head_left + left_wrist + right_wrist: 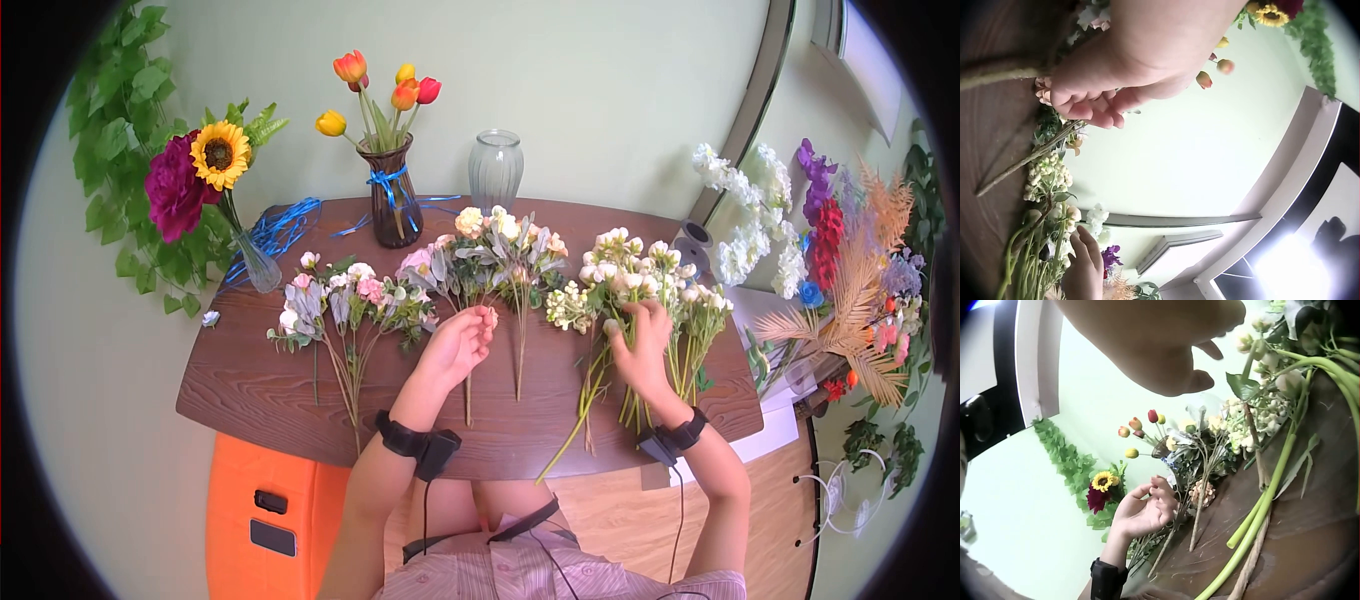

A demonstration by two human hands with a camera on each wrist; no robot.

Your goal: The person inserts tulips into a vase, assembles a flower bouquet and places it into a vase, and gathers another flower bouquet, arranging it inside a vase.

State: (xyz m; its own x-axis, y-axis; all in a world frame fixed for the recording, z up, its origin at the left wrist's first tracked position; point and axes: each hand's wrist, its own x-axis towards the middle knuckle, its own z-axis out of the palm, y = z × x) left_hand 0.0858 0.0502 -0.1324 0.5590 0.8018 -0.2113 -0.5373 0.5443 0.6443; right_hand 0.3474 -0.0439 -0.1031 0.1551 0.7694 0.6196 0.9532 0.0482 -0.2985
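My left hand (462, 345) hovers over the middle of the table, fingers loosely curled with nothing in them; in the right wrist view its palm faces up. Behind it is a bunch of peach and cream flowers (480, 225) with grey-green leaves. The right hand (645, 345) reaches into a bunch of white flower buds (625, 265) on long green stems, its thumb and fingers apart. In the right wrist view, that hand's fingertips sit near the buds, partly cut off by the frame edge. Left of it lies a sprig of small cream berries (570, 307).
Pink and white flowers (370, 290) lie on the table's left side. Along the back stand a dark vase (398, 215) of tulips, a clear glass vase (496, 172) and blue ribbon (283, 232). A sunflower (220, 155) stands in a small vase. More flowers (825, 245) crowd the right.
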